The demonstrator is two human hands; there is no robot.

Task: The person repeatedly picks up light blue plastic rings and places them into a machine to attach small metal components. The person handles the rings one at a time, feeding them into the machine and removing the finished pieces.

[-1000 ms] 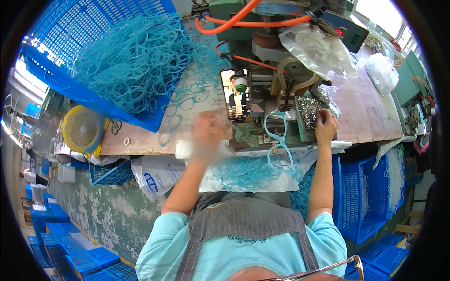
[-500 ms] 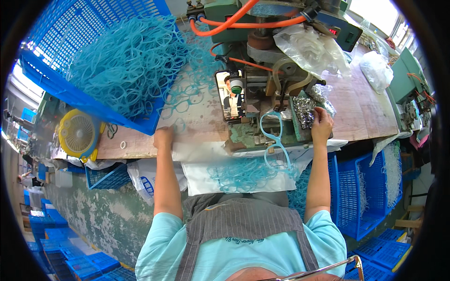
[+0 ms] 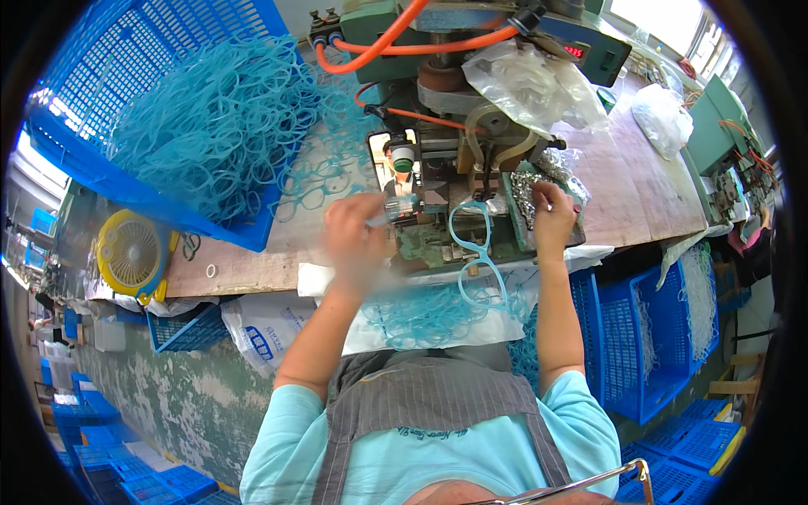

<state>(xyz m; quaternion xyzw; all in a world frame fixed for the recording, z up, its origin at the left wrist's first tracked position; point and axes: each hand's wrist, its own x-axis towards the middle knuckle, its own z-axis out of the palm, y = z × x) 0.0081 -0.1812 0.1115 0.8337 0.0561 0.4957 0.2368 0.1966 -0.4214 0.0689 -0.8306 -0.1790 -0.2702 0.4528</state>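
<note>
A light-blue eyeglass frame (image 3: 481,249) hangs upright at the front of the green press machine (image 3: 438,244), its upper end under the tooling. My right hand (image 3: 552,217) is over a tray of small silvery metal parts (image 3: 523,198), its fingers pinched together; whatever they hold is too small to name. My left hand (image 3: 357,236), smeared by motion, is raised just left of the machine, in front of a propped phone (image 3: 394,172). A pale streak shows at its fingertips, too blurred to name. More blue eyeglass frames (image 3: 425,316) lie on the white cloth over my lap.
A blue crate (image 3: 160,195) heaped with blue eyeglass frames (image 3: 219,126) tilts on the left of the table (image 3: 244,265). Near it are a yellow fan (image 3: 130,252) and scissors (image 3: 191,246). Orange hoses (image 3: 404,42) cross above the machine. Blue crates (image 3: 652,337) stand at lower right.
My left hand has moved right and up from the table's front edge to beside the machine. My right hand stays pinched at the metal parts tray. The whole view has shifted slightly.
</note>
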